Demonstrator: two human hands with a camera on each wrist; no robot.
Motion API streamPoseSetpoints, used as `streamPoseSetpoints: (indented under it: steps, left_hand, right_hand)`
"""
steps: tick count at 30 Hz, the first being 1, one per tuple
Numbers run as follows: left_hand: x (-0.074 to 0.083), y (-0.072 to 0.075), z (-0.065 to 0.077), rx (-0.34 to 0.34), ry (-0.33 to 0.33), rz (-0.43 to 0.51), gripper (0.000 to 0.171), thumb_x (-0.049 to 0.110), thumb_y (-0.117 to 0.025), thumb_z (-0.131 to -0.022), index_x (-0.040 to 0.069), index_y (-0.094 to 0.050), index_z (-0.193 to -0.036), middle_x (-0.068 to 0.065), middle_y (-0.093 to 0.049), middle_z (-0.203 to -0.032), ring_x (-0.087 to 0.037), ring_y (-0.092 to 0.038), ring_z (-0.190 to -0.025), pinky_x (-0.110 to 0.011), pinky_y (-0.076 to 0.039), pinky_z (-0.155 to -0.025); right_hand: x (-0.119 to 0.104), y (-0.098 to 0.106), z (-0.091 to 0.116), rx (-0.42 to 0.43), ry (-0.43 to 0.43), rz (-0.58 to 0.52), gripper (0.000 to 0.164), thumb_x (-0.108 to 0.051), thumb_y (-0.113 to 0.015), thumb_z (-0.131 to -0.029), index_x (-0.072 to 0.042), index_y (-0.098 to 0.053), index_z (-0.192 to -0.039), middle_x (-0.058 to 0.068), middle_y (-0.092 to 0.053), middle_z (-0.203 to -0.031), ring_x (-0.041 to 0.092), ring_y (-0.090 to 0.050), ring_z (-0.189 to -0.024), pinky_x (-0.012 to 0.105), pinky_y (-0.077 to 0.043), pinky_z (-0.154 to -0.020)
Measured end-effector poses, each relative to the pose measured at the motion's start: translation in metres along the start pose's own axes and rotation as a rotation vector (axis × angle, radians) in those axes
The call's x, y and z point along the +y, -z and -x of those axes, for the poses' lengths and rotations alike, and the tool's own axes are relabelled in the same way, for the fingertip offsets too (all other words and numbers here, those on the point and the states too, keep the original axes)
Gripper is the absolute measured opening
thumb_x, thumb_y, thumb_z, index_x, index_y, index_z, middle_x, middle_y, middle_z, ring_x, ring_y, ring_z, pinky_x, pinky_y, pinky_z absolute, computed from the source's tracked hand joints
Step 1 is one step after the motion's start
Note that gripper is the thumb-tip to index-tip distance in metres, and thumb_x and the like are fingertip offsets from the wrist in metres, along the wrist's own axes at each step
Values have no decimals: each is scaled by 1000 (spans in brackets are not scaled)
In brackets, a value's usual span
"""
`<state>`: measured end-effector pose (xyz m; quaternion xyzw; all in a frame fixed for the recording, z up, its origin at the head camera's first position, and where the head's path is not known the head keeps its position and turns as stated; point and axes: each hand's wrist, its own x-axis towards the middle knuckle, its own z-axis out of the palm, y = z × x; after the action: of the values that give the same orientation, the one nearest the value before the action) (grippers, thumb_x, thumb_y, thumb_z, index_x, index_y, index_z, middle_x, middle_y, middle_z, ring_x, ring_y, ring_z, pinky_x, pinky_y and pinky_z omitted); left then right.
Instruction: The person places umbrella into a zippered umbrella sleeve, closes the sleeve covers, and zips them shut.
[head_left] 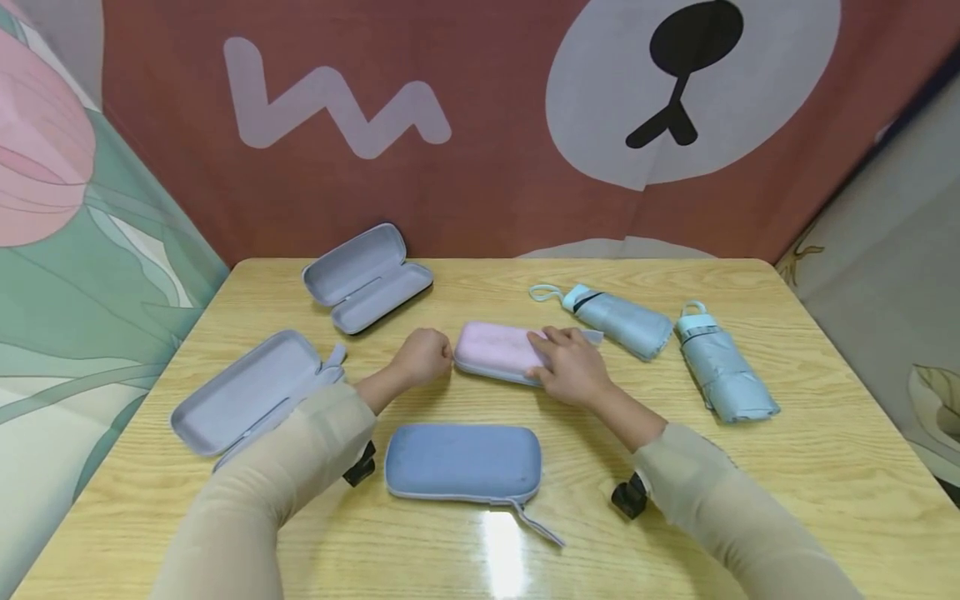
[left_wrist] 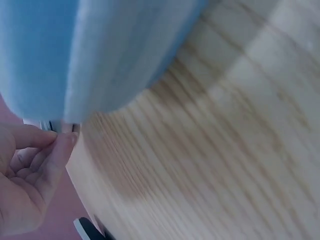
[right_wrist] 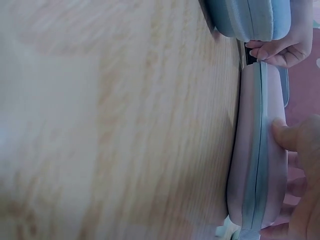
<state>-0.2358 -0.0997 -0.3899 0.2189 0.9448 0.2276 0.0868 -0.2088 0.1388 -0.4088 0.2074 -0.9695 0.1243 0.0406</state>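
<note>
A pale pink zip case (head_left: pixel 491 346) lies closed on the table, with a grey zipper band (right_wrist: pixel 257 145) along its side. At its left end my left hand (head_left: pixel 423 357) pinches the zipper pull between thumb and finger; the pull itself is mostly hidden. My right hand (head_left: pixel 573 367) rests on the right part of the case, fingers spread over the top and thumb near the front edge. Nearer to me lies a closed blue zip case (head_left: pixel 463 460), its strap trailing to the right. That blue case fills the top of the left wrist view.
Two open grey cases stand at the left, one (head_left: pixel 243 392) partly behind my left sleeve, the other (head_left: pixel 382 296) farther back. Two folded light-blue umbrellas lie at the right, one (head_left: pixel 622 321) behind my right hand, one (head_left: pixel 723 371) farther right. A printed cloth hangs behind the table.
</note>
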Motion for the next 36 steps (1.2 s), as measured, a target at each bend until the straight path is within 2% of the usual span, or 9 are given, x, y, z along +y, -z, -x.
streamPoseSetpoints:
  steps: [7, 12, 15, 21, 26, 29, 33, 36]
  left_hand:
    - [7, -2, 3, -23, 62, -32, 35, -7, -45, -72, 12, -32, -46, 4, -25, -43, -9, -22, -41, -19, -21, -41]
    - [16, -6, 4, -30, 21, -109, 34, -8, -43, -67, 14, -27, -45, 5, -20, -44, -9, -18, -43, -20, -18, -42]
    - [19, -7, 2, -32, 6, -120, 35, -8, -42, -66, 14, -27, -44, 6, -19, -43, -8, -16, -43, -20, -16, -41]
    - [13, -6, -4, -27, 47, 4, 37, -9, -40, -69, 14, -27, -42, 6, -19, -41, -7, -16, -39, -19, -16, -38]
    - [6, -5, -9, -34, 78, 84, 39, -7, -41, -73, 13, -30, -42, 5, -23, -39, -8, -19, -37, -18, -19, -38]
    - [5, -4, -12, -33, 87, 96, 39, -6, -41, -75, 13, -30, -43, 4, -24, -39, -8, -21, -37, -18, -21, -38]
    - [1, -4, -15, -15, 93, 82, 39, -5, -42, -76, 12, -31, -43, 3, -25, -41, -9, -22, -38, -19, -23, -40]
    - [-2, -4, -18, -6, 99, 78, 39, -4, -43, -77, 12, -32, -43, 3, -27, -41, -9, -24, -38, -19, -25, -41]
  right_hand:
    - [-1, -1, 0, 20, -7, -18, 56, -39, -59, -79, -9, -47, -125, 18, -45, -123, 37, -39, -108, 49, -37, -83]
    - [-4, -2, 0, 16, -36, -27, 57, -41, -58, -79, -10, -47, -125, 19, -44, -123, 36, -39, -108, 49, -37, -81]
    - [-7, -2, -1, 6, -56, -22, 58, -42, -58, -79, -10, -46, -126, 19, -44, -124, 36, -39, -107, 49, -39, -80]
    - [-4, -4, -1, 24, -41, -20, 60, -44, -58, -78, -8, -47, -125, 18, -46, -121, 36, -41, -102, 47, -40, -76]
    - [6, -2, 2, 55, 21, -113, 60, -44, -61, -76, -9, -49, -123, 18, -45, -121, 36, -40, -103, 47, -37, -81]
    - [13, 0, 4, 27, 45, -171, 61, -43, -62, -75, -12, -47, -125, 17, -42, -126, 36, -36, -109, 51, -25, -90]
    - [21, 1, 5, -38, 94, -239, 64, -40, -64, -74, -13, -43, -129, 18, -37, -130, 38, -31, -115, 55, -13, -93]
    - [25, 0, 5, -89, 128, -297, 69, -37, -66, -73, -11, -39, -131, 19, -32, -133, 40, -29, -117, 53, -15, -95]
